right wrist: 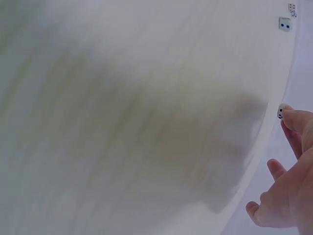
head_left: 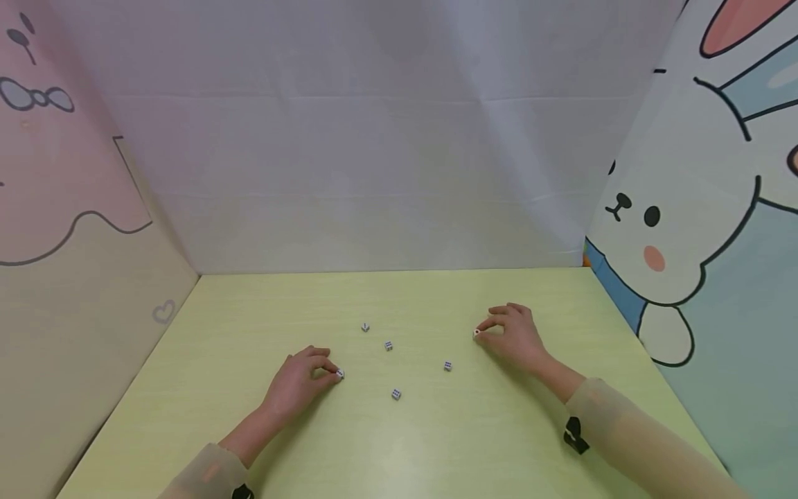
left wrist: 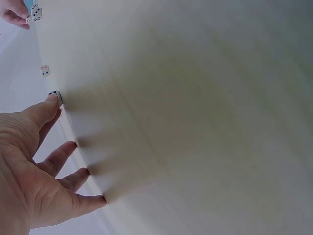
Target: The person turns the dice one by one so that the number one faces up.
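Between thumb and index finger, my left hand (head_left: 303, 378) pinches a white die (head_left: 340, 373) at the left of the table. In the left wrist view that die (left wrist: 55, 97) shows dark pips, and the hand's other fingertips (left wrist: 98, 200) are spread at the tabletop. Farther right, my right hand (head_left: 516, 337) pinches another die (head_left: 476, 333); the right wrist view has this die (right wrist: 280, 112) held at the fingertips. Between the hands lie several loose dice: a far one (head_left: 365, 327), one nearer the middle (head_left: 388, 346), a near one (head_left: 395, 394) and one toward the right (head_left: 447, 366).
A pale yellow table (head_left: 499, 443) carries the dice. Behind it hangs a white cloth wall (head_left: 374, 173). Side panels with cartoon drawings stand left (head_left: 75, 312) and right (head_left: 736, 333), along the table's edges.
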`<action>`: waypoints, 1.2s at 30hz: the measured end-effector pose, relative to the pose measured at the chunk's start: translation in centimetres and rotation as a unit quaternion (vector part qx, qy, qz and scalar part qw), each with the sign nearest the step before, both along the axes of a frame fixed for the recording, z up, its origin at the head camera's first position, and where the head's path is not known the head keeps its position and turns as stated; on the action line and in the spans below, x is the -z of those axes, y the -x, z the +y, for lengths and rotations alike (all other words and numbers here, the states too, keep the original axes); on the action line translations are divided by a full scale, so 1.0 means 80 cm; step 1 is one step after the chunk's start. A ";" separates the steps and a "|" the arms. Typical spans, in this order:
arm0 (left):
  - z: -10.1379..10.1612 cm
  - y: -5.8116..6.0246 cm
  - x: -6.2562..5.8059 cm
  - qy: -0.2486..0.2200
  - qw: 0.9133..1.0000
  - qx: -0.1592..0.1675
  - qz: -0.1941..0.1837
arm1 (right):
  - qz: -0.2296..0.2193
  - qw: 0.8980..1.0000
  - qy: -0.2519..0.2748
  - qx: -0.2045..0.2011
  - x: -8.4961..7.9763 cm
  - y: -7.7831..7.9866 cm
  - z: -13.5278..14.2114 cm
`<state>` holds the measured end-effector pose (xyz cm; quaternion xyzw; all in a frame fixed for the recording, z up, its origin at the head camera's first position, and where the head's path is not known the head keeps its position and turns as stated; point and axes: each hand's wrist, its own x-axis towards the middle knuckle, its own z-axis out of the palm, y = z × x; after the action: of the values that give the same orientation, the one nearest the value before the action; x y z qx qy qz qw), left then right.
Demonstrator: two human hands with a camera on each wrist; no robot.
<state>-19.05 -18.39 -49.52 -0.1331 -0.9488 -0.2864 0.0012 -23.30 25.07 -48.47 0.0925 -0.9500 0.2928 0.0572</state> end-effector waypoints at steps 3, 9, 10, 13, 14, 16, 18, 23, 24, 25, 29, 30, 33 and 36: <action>-0.001 0.000 0.001 -0.001 1.000 0.000 0.001 | 0.009 1.000 -0.010 -0.005 -0.001 0.009 0.000; -0.001 0.001 0.004 0.002 1.000 -0.001 0.004 | 0.012 0.999 -0.028 -0.009 0.000 0.024 -0.007; -0.001 0.001 0.004 0.003 1.000 -0.001 0.004 | 0.011 0.999 -0.029 -0.011 0.000 0.026 -0.009; -0.001 0.000 0.004 0.005 1.000 -0.001 0.004 | 0.007 1.000 -0.025 -0.014 0.001 0.033 -0.015; -0.001 0.000 0.003 0.005 1.000 -0.001 0.004 | 0.006 1.000 -0.025 -0.015 0.001 0.035 -0.017; -0.001 -0.001 0.003 0.006 1.000 -0.001 0.006 | 0.007 0.999 -0.028 -0.016 0.001 0.040 -0.020; -0.001 -0.001 0.001 0.007 1.000 0.000 0.006 | 0.007 0.999 -0.031 -0.013 0.001 0.044 -0.023; -0.001 -0.001 0.001 0.006 1.000 -0.001 0.007 | 0.005 0.999 -0.040 -0.008 0.002 0.054 -0.029; -0.001 -0.001 0.001 0.006 1.000 -0.002 0.007 | 0.005 0.999 -0.041 -0.008 0.002 0.056 -0.030; -0.001 -0.001 0.002 0.005 1.000 -0.002 0.007 | 0.005 0.999 -0.042 -0.010 0.002 0.058 -0.031; -0.001 -0.002 0.002 0.005 1.000 -0.001 0.005 | 0.004 0.999 -0.047 -0.011 0.002 0.064 -0.036; -0.001 -0.002 0.002 0.006 1.000 0.000 0.005 | 0.000 0.999 -0.047 -0.009 0.002 0.065 -0.037; -0.001 -0.002 0.001 0.005 1.000 0.001 0.005 | -0.005 0.999 -0.050 -0.005 0.001 0.069 -0.040; 0.000 -0.002 0.000 0.004 1.000 0.000 0.006 | -0.007 0.999 -0.053 -0.003 0.001 0.072 -0.043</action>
<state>-18.90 -18.42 -49.56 -0.1351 -0.9499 -0.2817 0.0065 -29.10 21.64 -48.56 0.0958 -0.9642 0.2432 0.0448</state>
